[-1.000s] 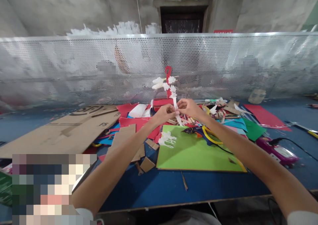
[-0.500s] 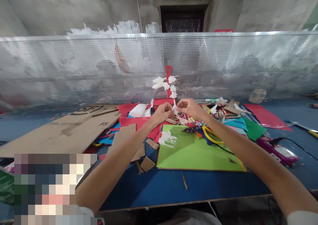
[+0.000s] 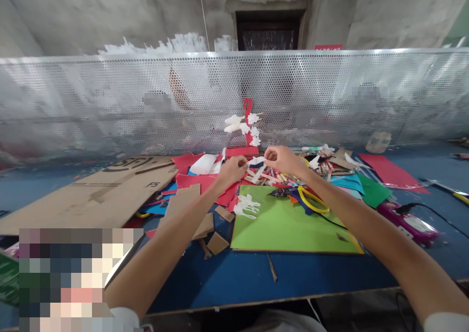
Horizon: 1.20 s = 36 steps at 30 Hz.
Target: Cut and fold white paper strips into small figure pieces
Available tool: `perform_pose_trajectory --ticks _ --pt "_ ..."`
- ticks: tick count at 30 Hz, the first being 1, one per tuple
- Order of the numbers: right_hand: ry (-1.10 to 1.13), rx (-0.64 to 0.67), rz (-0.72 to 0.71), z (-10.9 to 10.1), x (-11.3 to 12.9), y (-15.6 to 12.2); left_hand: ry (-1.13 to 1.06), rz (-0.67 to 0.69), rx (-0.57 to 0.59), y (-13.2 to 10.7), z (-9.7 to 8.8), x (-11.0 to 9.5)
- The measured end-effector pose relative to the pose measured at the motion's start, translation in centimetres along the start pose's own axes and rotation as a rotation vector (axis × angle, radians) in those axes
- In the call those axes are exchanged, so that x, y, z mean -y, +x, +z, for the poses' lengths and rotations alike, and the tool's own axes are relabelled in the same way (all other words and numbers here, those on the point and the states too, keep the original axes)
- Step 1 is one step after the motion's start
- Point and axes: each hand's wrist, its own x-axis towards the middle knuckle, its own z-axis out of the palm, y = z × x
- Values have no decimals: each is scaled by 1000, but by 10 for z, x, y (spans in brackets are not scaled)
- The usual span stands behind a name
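Note:
A small white paper piece with a dark band (image 3: 256, 163) is stretched between my two hands above the pile of craft scraps. My left hand (image 3: 234, 169) pinches its left end, and the fingertips of my right hand (image 3: 281, 159) close on the right end. Just behind stands a red hooked cut-out (image 3: 248, 106) on a red base (image 3: 242, 151), with white flower shapes (image 3: 254, 131) fixed along it. Nearer to me, a white cut-out with thin strips (image 3: 246, 206) lies on a green sheet (image 3: 293, 229).
A glue gun (image 3: 287, 193) with a yellow ring (image 3: 311, 202) rests on the green sheet. Large cardboard (image 3: 91, 190) covers the left side. A purple power strip (image 3: 408, 223) and red sheet (image 3: 392, 173) lie right. Behind rises a perforated metal screen (image 3: 311, 97).
My hands have drawn slightly apart. The white piece, bunched between the fingers before, is now spread sideways and shows its dark band. The camera view has shifted a little.

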Motion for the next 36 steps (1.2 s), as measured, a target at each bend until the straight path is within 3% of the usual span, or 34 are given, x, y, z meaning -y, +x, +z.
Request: perform_pose_trajectory --ticks 8,10,14,20,23,29,36 --pt "-116 -111 81 -20 -49 5 -9 -223 -57 9 -9 50" --pt "-58 -146 103 -28 -57 7 1 -241 -52 13 -10 58" --pt "167 -127 146 -44 -55 7 -188 -206 -36 17 -8 58" --pt "550 240 226 -61 -28 -1 -352 -217 10 14 -6 40" --pt "598 400 270 -63 -20 -5 -350 -249 12 14 -6 33" --pt "267 821 204 -52 -26 -5 -282 -234 84 12 -10 22" --pt "-166 917 196 -38 -52 -1 -299 -107 107 7 -14 5"
